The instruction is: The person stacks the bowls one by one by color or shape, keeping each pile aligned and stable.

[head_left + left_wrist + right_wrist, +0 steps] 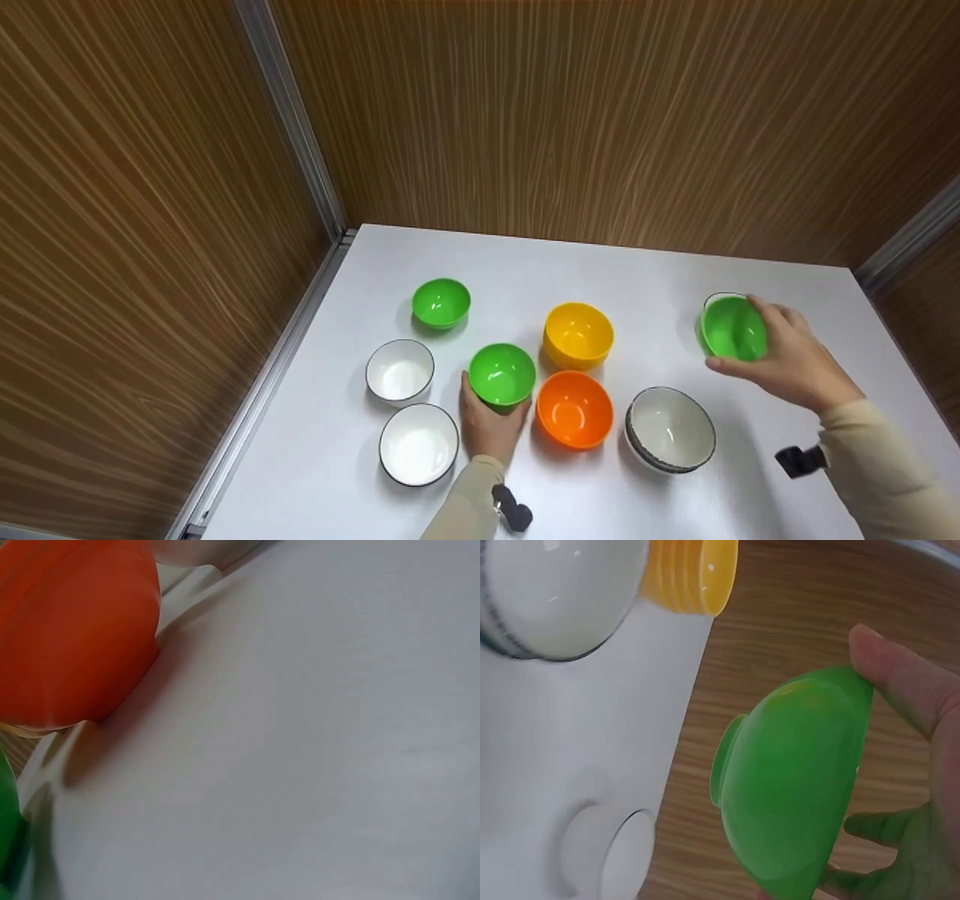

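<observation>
My right hand grips a green bowl by its rim, thumb on one side and fingers on the other. In the right wrist view this bowl is held clear of the table, its foot facing left. Partly hidden behind it in the head view is a white bowl with a dark rim. Near the middle, my left hand holds another green bowl from the near side, thumb and fingers at opposite sides. Right beside that bowl is an orange bowl.
Yellow bowls are stacked behind the orange one. A third green bowl sits at the back left, above two white bowls, a farther one and a nearer one. Dark-patterned white bowls stand stacked right of the orange bowl. Wood-grain walls enclose the table.
</observation>
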`<state>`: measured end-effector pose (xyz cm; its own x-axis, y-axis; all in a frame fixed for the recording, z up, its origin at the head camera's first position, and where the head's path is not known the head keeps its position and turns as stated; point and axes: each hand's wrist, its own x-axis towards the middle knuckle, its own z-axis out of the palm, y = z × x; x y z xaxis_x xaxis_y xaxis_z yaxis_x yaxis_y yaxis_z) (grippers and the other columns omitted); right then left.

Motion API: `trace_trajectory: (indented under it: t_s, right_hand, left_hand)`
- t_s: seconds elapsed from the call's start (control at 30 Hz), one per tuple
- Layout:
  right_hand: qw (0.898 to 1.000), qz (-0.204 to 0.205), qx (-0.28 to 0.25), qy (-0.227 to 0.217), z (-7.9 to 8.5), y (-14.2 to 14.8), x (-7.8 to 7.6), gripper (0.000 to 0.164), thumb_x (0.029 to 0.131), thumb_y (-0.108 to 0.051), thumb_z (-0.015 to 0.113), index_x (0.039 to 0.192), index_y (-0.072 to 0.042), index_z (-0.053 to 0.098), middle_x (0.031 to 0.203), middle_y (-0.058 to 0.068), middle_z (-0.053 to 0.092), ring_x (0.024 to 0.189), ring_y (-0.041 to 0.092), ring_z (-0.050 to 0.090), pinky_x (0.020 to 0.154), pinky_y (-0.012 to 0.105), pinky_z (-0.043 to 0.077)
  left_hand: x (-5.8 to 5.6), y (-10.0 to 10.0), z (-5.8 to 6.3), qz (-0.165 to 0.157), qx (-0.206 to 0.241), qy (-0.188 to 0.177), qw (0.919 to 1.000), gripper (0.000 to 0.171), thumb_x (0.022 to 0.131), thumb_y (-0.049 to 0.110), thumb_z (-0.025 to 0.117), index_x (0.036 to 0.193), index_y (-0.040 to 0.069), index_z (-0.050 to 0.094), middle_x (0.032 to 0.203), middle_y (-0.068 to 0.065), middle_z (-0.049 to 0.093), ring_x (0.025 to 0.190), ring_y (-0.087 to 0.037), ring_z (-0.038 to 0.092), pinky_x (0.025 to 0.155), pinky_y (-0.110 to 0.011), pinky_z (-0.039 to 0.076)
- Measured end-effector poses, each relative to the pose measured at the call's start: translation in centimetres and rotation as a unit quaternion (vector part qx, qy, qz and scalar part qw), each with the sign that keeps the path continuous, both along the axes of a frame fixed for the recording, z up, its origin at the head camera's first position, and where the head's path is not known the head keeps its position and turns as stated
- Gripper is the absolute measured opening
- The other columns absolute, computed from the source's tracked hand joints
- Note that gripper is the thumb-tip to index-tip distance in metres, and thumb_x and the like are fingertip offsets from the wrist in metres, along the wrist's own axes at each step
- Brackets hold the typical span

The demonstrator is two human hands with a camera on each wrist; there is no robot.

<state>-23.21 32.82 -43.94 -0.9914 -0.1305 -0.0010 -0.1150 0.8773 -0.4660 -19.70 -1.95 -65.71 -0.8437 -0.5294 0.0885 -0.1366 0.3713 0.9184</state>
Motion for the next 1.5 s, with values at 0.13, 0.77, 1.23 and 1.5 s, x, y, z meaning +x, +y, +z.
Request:
trace_trajectory:
  t_s: [0.13,0.77,1.23,1.5]
  right_hand:
    - [1.0,0.02,0.004,0.004,1.3,-2.2,-0.8,0.117,0.07,-0.063,0.075,0.154,-0.008,0.015,0.143,0.034,0.026,0.11,0.057,0.045,0.081,0.071,0.041]
    - [0.997,0.059,-0.026,-0.04,1.3,-12.3,-3.4,0.126,0.058,-0.069,0.078,0.154,-0.013,0.018,0.148,0.028,0.022,0.123,0.046,0.043,0.095,0.062,0.043]
    - [0.987,0.157,0.019,-0.012,-0.6,-22.1,-1.9,0.123,0.057,-0.058,0.086,0.153,-0.014,0.023,0.147,0.023,0.031,0.121,0.035,0.049,0.099,0.047,0.046]
    - [0.973,0.221,0.06,-0.03,-3.2,-27.3,-1.5,0.117,0.061,-0.057,0.084,0.152,-0.015,0.025,0.148,0.017,0.031,0.126,0.03,0.044,0.103,0.04,0.043]
  left_hand:
    - [0.1,0.3,0.0,0.0,-0.009,0.003,1.0,0.122,0.057,0.041,0.091,0.151,0.007,0.022,0.147,-0.017,0.037,0.13,-0.035,0.042,0.106,-0.051,0.037]
    - [1.2,0.8,-0.2,-0.013,-0.019,-0.001,0.9997,0.121,0.058,0.047,0.09,0.151,0.007,0.022,0.146,-0.017,0.039,0.129,-0.035,0.044,0.103,-0.051,0.04]
    - [2.0,-1.7,-0.3,-0.023,-0.011,-0.007,0.9997,0.116,0.064,0.043,0.087,0.15,0.003,0.021,0.147,-0.02,0.037,0.13,-0.036,0.042,0.104,-0.051,0.039]
    - [2.3,-3.4,-0.4,-0.021,-0.003,-0.004,0.9998,0.112,0.067,0.035,0.087,0.151,0.004,0.019,0.148,-0.019,0.037,0.133,-0.035,0.038,0.109,-0.049,0.033]
